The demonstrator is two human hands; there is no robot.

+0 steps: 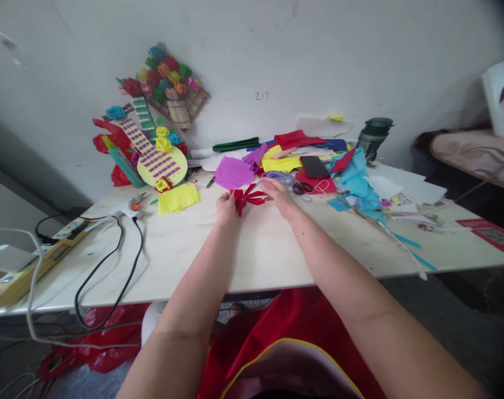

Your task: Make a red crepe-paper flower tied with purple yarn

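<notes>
Red paper (245, 201), pleated and fanned out, sits between the two hands over the middle of the worktop (262, 255); whether it touches the surface, cannot tell. Left hand (227, 209): fingers pinching the paper's left end. Right hand (282, 198): fingers extended and close together at the paper's right side; contact unclear.

Just beyond the right hand: coiled string (277, 177), scissors (303, 188), phone (315, 167). Purple paper (234, 173) lies beyond the left hand, toward the far edge; yellow sheet (178, 199) farther left. Blue paper (355, 176) heaped right of the phone. Bottle (373, 139) stands by the far edge, rightward. Power strip (40, 261) runs along the left edge to the near left corner.
</notes>
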